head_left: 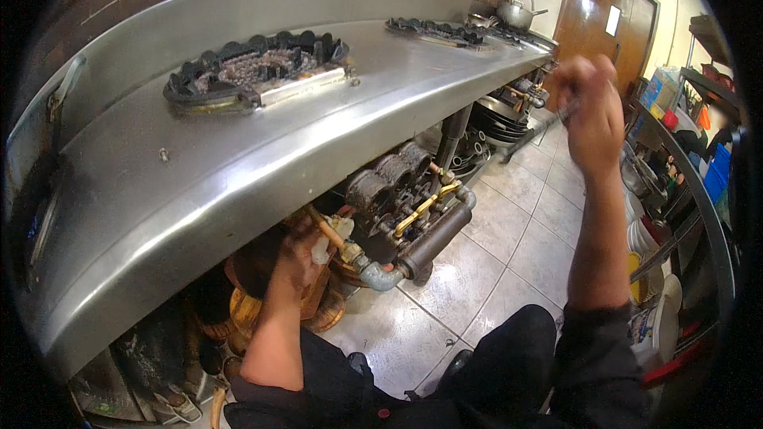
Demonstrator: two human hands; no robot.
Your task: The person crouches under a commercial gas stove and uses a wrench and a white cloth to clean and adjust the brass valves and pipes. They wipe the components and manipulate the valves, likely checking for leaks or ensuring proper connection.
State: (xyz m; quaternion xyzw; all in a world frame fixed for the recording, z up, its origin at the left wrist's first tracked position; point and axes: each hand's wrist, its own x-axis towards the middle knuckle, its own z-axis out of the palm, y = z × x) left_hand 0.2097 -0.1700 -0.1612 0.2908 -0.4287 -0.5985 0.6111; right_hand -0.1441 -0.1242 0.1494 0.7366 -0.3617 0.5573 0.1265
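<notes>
My left hand point(299, 258) reaches under the front edge of the steel counter, beside a copper-coloured pipe point(324, 229). A crumpled white piece point(340, 227), perhaps cloth or paper, is right by its fingers, which are blurred and partly hidden. Raised at the right, my right hand point(592, 111) is closed with curled fingers, smeared by motion. A thin dark rod point(534, 138) slants down and left from it and appears to be in its grip. Below the counter sits a greasy burner assembly point(389, 178) with a yellow pipe point(425, 210) and a grey elbow fitting point(381, 276).
The steel counter point(238, 151) carries black ring burners point(258, 67) and a pot point(520, 11) at its far end. Stacked black pans point(501, 119) stand beneath it. Wooden vessels point(326, 311) are near my left forearm. A metal rack point(699, 198) lines the right, over the tiled floor point(509, 230).
</notes>
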